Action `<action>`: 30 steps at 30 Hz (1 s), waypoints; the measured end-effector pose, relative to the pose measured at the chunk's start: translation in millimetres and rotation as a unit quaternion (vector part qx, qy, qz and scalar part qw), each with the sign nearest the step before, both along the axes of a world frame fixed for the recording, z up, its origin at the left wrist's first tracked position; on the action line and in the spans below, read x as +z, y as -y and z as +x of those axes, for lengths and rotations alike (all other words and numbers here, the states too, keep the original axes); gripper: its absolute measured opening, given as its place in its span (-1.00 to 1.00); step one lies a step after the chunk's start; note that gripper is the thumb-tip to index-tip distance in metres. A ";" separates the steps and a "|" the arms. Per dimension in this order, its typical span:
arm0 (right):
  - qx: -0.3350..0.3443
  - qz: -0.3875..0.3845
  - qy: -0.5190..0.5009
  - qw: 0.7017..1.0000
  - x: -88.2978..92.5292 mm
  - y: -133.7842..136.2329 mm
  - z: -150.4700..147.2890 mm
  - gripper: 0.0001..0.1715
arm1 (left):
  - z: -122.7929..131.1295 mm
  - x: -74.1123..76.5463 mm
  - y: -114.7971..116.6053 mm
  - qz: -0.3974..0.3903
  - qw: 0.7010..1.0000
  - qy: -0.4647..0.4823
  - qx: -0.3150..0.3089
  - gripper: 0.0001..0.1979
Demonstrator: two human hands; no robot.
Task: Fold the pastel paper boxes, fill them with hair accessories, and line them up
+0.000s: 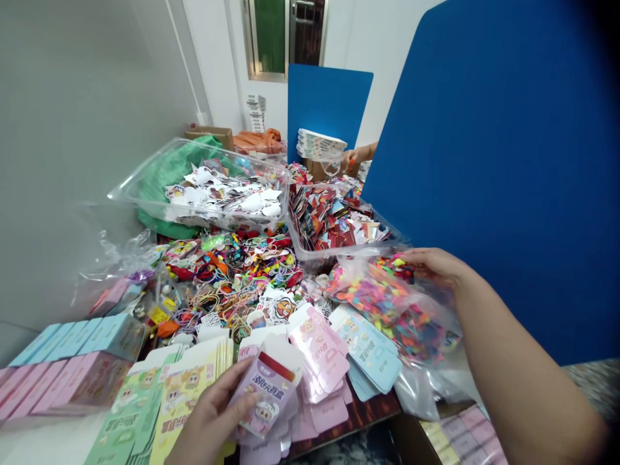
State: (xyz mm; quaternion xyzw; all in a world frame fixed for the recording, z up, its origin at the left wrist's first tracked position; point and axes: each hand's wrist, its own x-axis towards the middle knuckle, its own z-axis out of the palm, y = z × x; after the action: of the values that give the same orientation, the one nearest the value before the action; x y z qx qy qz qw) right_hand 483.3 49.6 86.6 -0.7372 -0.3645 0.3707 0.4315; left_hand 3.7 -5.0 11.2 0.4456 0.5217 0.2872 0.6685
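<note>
My left hand (217,410) is closed round a small purple cardboard box (265,395) with a cartoon figure on its front. The box stands tilted, its top flap raised. At the mouth of a clear plastic bag (378,297) full of small bright-coloured pieces, my right hand (436,263) has its fingers drawn together; whatever is between the fingertips is hidden. Flat folded cartons lie in front of me: green (128,413), yellow (181,400), pink (320,352) and blue (368,352).
A clear tray of white paper cut-outs (227,194) stands behind a heap of cords and trinkets (232,271). Beside it is a tray of red cards (329,219). Blue and pink boxes (77,381) are stacked at left. Blue boards (489,187) rise at right; another person's hand (358,155) shows behind.
</note>
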 end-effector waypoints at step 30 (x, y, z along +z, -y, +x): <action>0.540 0.047 0.085 0.836 -6.7 18.7 -253.5 -0.69 | 11.3 -8.0 0.7 -0.018 0.978 0.207 0.008 -0.49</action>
State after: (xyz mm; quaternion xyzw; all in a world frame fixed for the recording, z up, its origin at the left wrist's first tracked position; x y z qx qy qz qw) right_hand 229.8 30.9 80.0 -0.4306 -0.7572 0.4632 0.1635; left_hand 15.0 -5.7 3.3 0.3606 0.3802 0.3692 0.7676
